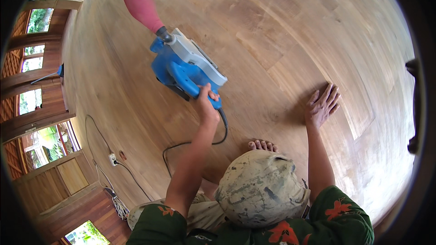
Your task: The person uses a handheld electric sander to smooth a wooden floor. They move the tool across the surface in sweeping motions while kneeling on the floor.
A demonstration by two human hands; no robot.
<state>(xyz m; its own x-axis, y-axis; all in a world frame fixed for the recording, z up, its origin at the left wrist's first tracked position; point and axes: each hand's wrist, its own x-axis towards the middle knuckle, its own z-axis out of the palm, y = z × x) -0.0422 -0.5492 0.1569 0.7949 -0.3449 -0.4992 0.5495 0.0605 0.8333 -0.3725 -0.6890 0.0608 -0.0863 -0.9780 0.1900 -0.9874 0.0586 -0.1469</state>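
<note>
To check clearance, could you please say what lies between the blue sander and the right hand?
In the head view, only bare floorboards separate the sander and right hand.

No text, label, brand, number or sign can be read in any part of the frame.

Sander's [179,66] underside faces the wood surface [272,90], so can't be seen. L hand [206,95]: some fingertips hidden round the handle. R hand [323,105]: palm out of sight. Cord [225,129] partly lost behind L forearm [194,156]. Foot [262,145] mostly hidden by trouser leg [261,190], toes only. Shirt [156,227] cut off at btm edge. Blue item [60,70] far L too small to ID. Dark thing [412,104] at R rim unclear.
</note>
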